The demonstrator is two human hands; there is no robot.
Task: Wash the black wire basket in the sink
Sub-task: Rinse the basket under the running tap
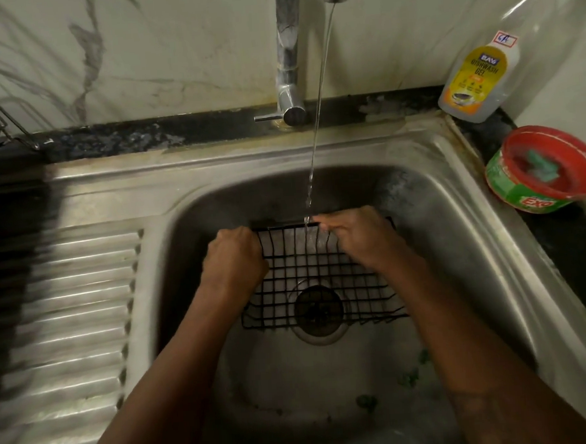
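Your left hand (234, 259) grips the left end of the wire basket (318, 271), fingers curled round its far rim. Your right hand (361, 238) grips the same rim further right, fingers closed on the wire. The basket is inside the sink (454, 184), directly over the drain (319, 311), which shows through the mesh. A thin stream of water (318, 100) from the tap (289, 67), behind the drain, lands on the far rim just beside your right hand. Green scraps (366, 402) lie in front of the drain. On the counter right of the drain stand a dishwash gel bottle (478, 73) and a red tub (549, 168).
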